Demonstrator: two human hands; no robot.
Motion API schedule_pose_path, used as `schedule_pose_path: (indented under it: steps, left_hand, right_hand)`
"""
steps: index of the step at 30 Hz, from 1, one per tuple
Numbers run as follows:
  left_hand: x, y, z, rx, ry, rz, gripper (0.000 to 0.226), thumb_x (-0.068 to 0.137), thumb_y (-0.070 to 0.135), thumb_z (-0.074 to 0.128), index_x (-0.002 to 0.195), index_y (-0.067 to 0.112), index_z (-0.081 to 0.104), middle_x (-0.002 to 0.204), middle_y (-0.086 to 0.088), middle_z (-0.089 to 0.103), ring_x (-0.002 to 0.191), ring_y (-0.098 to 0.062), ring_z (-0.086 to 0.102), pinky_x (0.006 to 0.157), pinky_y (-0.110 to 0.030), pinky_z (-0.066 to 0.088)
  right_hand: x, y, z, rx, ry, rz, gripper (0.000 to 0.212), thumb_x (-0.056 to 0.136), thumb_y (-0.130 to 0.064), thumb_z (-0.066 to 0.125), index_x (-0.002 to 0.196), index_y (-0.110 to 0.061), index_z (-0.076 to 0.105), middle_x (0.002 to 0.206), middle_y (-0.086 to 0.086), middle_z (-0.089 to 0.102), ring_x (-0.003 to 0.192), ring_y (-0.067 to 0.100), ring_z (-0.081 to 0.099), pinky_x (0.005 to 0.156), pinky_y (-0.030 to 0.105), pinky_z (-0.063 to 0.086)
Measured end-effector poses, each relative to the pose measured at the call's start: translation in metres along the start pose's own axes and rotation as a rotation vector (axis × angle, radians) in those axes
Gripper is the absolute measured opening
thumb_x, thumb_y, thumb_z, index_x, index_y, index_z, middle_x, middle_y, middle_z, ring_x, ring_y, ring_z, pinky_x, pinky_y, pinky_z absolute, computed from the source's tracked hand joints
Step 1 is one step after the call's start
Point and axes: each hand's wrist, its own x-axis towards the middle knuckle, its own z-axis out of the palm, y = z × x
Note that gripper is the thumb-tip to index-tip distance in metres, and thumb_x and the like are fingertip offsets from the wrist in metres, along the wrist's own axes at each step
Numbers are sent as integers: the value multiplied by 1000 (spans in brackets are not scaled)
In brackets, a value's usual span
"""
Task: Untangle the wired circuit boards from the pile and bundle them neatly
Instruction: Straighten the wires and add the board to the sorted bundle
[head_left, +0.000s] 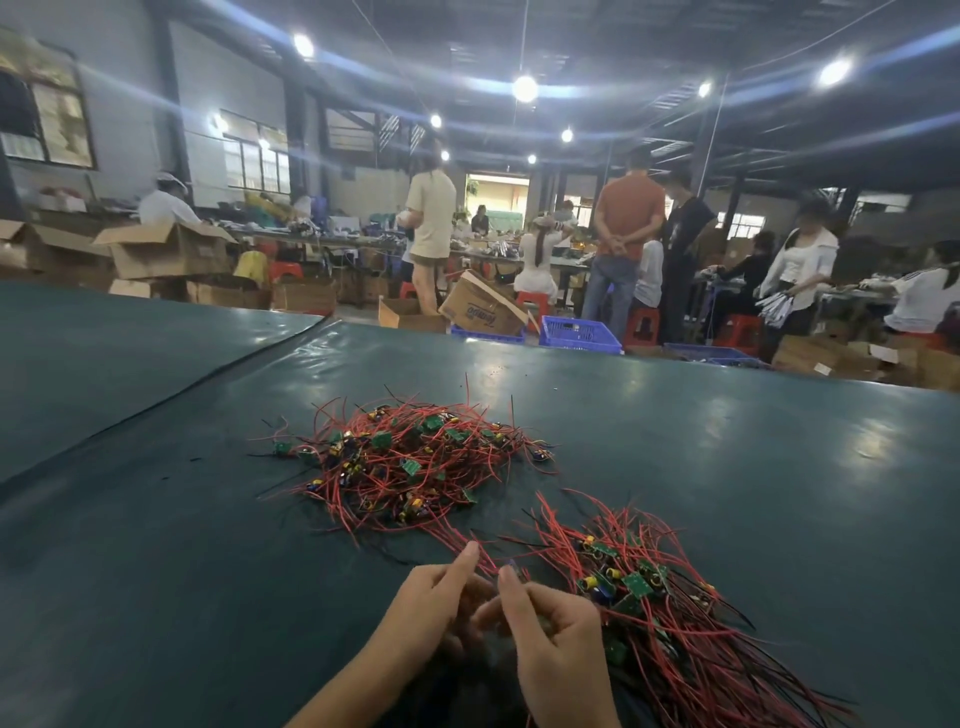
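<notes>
A tangled pile of small green circuit boards with red and black wires lies in the middle of the dark green table. A second heap of boards, its wires running roughly parallel, lies at the near right. My left hand and my right hand meet near the table's front edge, between the two heaps. Both pinch red wires that lead up toward the tangled pile. My right hand's fingers curl round a small part that is mostly hidden.
A seam in the table cover runs diagonally at the left. Beyond the far edge stand several people, cardboard boxes, blue crates and red stools.
</notes>
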Motion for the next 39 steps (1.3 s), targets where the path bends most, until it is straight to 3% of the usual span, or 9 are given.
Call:
schedule_pose_path:
  steps: [6, 11, 13, 20, 25, 30, 33, 36, 39]
  left_hand:
    - [2, 7, 3, -411, -9, -57, 23, 86, 24, 62, 89, 2, 67, 69, -10, 67, 62, -21, 65, 56, -29, 53]
    - [-2, 15, -5, -608, -97, 19, 48, 67, -3, 70, 113, 7, 60, 91, -11, 72, 69, -23, 66, 49, -26, 50]
    - [-1, 14, -7, -594, -109, 6, 46, 77, -15, 52, 114, 11, 60, 94, -10, 73, 79, -27, 67, 54, -28, 52]
    - [-3, 8, 0, -606, -85, -47, 17, 90, 3, 55, 106, 8, 53, 98, -15, 73, 70, -26, 70, 49, -30, 52]
    - [1, 2, 0, -454, 32, 55, 10, 92, 2, 56, 100, 6, 52, 76, -13, 72, 59, -18, 67, 51, -28, 54]
    - [-2, 2, 2, -306, 150, 216, 14, 88, 3, 63, 102, 5, 58, 68, -9, 71, 58, -14, 64, 55, -23, 53]
    - [-1, 5, 3, -320, 213, 285, 12, 87, -1, 63, 98, 2, 62, 64, -6, 68, 53, -12, 58, 53, -21, 51]
    - [-2, 6, 2, -347, 214, 291, 12, 87, -1, 62, 98, 3, 66, 66, -4, 69, 55, -12, 57, 53, -19, 51]
    - [-2, 7, 4, -413, 188, 234, 14, 88, -2, 60, 97, 5, 68, 70, -5, 72, 55, -9, 58, 52, -17, 51]
  right_hand:
    - [-6, -6, 1, 35, -94, -40, 46, 84, -42, 58, 54, -9, 72, 52, 7, 66, 43, 15, 50, 48, 27, 37]
    - [-1, -7, -2, 196, 38, -39, 41, 86, -33, 58, 52, -12, 66, 50, 10, 62, 42, 11, 50, 46, 18, 39]
    - [1, -7, -6, 221, 55, -18, 40, 85, -33, 55, 54, -10, 65, 51, 15, 62, 42, 14, 48, 44, 21, 39]
    - [-1, -12, -4, 247, -30, 42, 48, 90, -37, 48, 55, -6, 63, 55, 19, 64, 43, 21, 48, 43, 24, 39]
    - [8, -17, -12, 498, -19, 223, 55, 93, -41, 26, 97, 0, 63, 57, 22, 63, 37, 21, 48, 35, 24, 39]
    - [18, -20, -18, 552, 64, 343, 26, 98, -9, 40, 104, -8, 65, 63, 13, 68, 33, 18, 48, 29, 21, 35]
    - [20, -22, -14, 553, 129, 429, 18, 78, -19, 61, 79, -9, 76, 63, 6, 70, 35, 18, 46, 30, 20, 35]
    - [26, -29, -18, 579, 94, 492, 29, 74, -32, 59, 56, -18, 77, 66, 1, 73, 38, 18, 47, 31, 22, 36]
    - [21, -19, -17, 637, 144, 413, 25, 92, -13, 47, 94, -17, 71, 83, 6, 76, 41, 19, 51, 30, 24, 38]
